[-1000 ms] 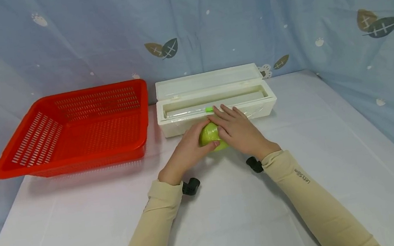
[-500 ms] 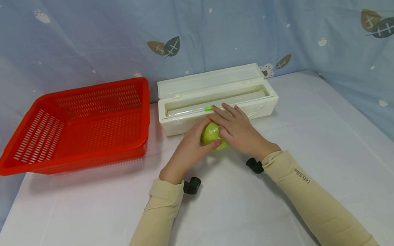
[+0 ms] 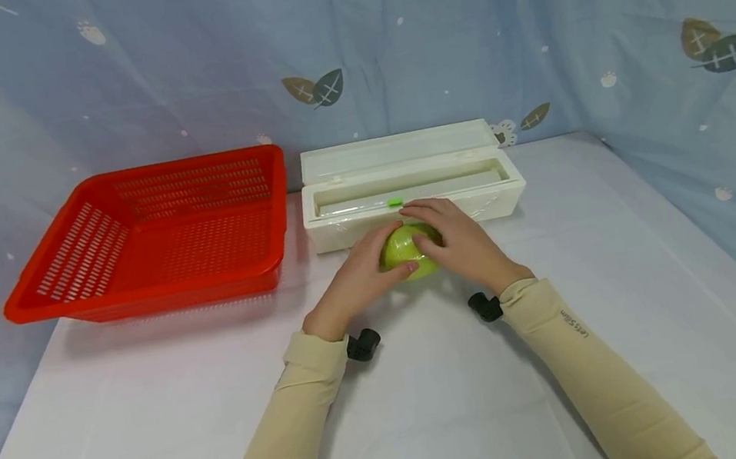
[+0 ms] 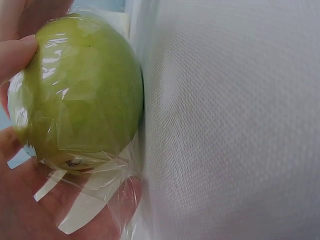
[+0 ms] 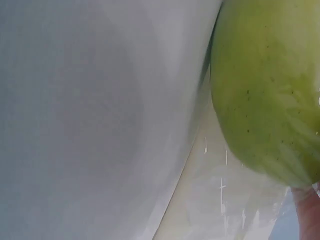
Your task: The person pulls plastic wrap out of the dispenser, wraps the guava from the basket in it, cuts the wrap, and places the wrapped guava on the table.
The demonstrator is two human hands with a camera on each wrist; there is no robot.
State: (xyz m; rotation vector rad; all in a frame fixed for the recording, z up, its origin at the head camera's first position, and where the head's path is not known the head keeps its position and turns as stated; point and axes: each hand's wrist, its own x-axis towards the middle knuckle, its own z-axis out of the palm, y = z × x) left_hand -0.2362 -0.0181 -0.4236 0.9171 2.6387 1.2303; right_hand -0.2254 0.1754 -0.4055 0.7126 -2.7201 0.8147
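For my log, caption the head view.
Left hand and right hand hold a film-covered green fruit before an open white box beside a red basket.

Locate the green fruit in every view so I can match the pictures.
Head: green fruit just right of centre and slightly below mid-height, between the left hand and right hand.
Left wrist: green fruit fills the upper left.
Right wrist: green fruit at upper right, cut off by the frame.
Shared landmark: the white tabletop, right of the fruit in the left wrist view, left of it in the right.
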